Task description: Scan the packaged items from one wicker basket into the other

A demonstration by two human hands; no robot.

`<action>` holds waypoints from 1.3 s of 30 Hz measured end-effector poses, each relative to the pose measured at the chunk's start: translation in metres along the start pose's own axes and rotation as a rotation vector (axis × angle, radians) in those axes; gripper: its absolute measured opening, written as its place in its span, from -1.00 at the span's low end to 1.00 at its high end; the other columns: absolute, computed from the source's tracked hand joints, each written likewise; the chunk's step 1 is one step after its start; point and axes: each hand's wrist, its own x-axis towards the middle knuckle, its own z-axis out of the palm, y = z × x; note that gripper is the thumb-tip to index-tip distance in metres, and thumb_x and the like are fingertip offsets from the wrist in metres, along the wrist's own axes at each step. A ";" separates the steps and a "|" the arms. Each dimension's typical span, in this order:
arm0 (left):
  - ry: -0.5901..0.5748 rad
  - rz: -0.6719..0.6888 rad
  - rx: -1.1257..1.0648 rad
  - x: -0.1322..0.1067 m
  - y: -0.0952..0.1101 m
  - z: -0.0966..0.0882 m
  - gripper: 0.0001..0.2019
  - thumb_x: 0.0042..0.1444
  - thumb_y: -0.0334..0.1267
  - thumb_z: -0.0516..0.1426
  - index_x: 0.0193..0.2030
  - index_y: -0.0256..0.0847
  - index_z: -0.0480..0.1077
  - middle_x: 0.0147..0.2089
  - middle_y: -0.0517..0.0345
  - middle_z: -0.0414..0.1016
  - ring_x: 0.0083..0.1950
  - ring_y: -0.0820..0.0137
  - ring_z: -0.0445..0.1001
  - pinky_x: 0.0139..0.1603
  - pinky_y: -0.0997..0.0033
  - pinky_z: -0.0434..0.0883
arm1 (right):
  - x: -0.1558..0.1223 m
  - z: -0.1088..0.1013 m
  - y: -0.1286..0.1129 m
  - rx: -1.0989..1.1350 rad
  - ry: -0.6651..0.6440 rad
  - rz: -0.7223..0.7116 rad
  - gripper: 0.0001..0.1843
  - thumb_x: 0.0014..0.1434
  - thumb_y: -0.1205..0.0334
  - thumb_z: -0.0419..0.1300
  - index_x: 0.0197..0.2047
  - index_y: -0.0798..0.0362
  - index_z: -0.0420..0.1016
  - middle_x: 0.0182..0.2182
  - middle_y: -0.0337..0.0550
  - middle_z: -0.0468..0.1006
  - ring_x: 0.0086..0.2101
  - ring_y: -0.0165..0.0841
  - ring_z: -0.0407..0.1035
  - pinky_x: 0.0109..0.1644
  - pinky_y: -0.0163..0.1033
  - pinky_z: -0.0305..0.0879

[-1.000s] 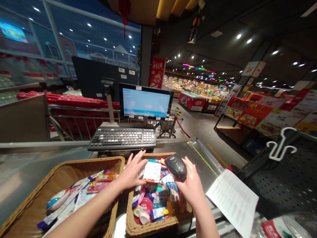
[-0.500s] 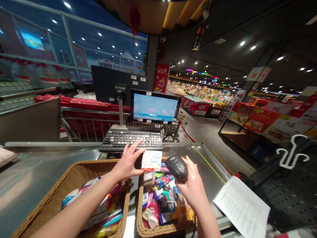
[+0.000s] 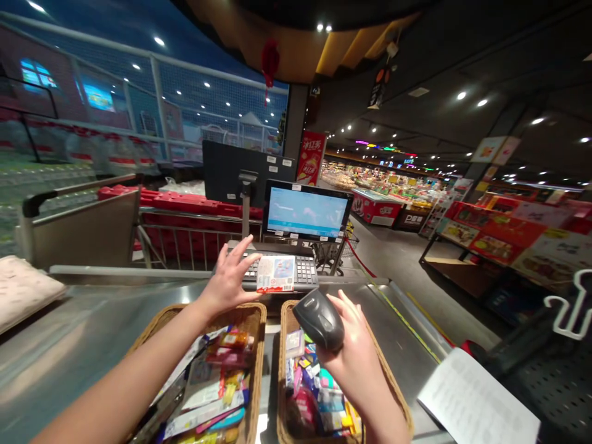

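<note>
My left hand (image 3: 230,279) pinches a small white and red packet (image 3: 275,274) and holds it up in front of the keyboard (image 3: 303,269). My right hand (image 3: 352,345) grips a dark handheld barcode scanner (image 3: 319,319), its head turned toward the packet. Both hands hover over two wicker baskets. The left basket (image 3: 253,317) and the right basket (image 3: 287,311) each hold several small packaged goods.
A lit till screen (image 3: 306,213) stands behind the keyboard on the steel counter (image 3: 83,333). A printed sheet (image 3: 476,401) lies at the right. A pale cushion (image 3: 23,290) sits at the left. Red carts (image 3: 185,203) and shop aisles lie beyond.
My left hand has lifted the packet out of the right basket up to keyboard height. The scanner hand stayed close below it. My view has swung to the left and upward.
</note>
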 end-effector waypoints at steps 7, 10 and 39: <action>0.019 -0.042 0.022 -0.014 -0.025 -0.014 -0.27 -0.09 -0.10 0.31 0.22 -0.06 0.15 0.49 -0.20 -0.11 0.46 -0.01 0.02 0.42 -0.27 -0.19 | 0.004 0.008 -0.026 0.011 -0.030 -0.032 -0.47 -0.03 0.40 0.14 0.06 -0.03 0.47 0.19 -0.06 0.38 0.34 0.02 -0.01 0.38 0.32 -0.09; 0.026 -0.057 0.018 -0.020 -0.032 -0.018 -0.28 -0.09 -0.08 0.31 0.22 -0.05 0.16 0.49 -0.19 -0.10 0.46 -0.03 0.02 0.41 -0.27 -0.17 | 0.008 0.012 -0.035 0.022 -0.031 -0.047 -0.47 -0.04 0.41 0.14 0.05 -0.02 0.47 0.19 -0.02 0.39 0.34 0.05 0.00 0.36 0.37 -0.10; 0.018 -0.143 0.057 -0.078 -0.076 -0.049 -0.30 -0.08 -0.08 0.30 0.20 -0.12 0.16 0.46 -0.29 -0.03 0.42 -0.02 0.13 0.39 -0.28 -0.14 | 0.022 0.051 -0.078 0.052 -0.122 -0.055 -0.43 -0.06 0.42 0.14 0.07 -0.05 0.48 0.16 -0.03 0.41 0.33 0.05 0.01 0.35 0.40 -0.17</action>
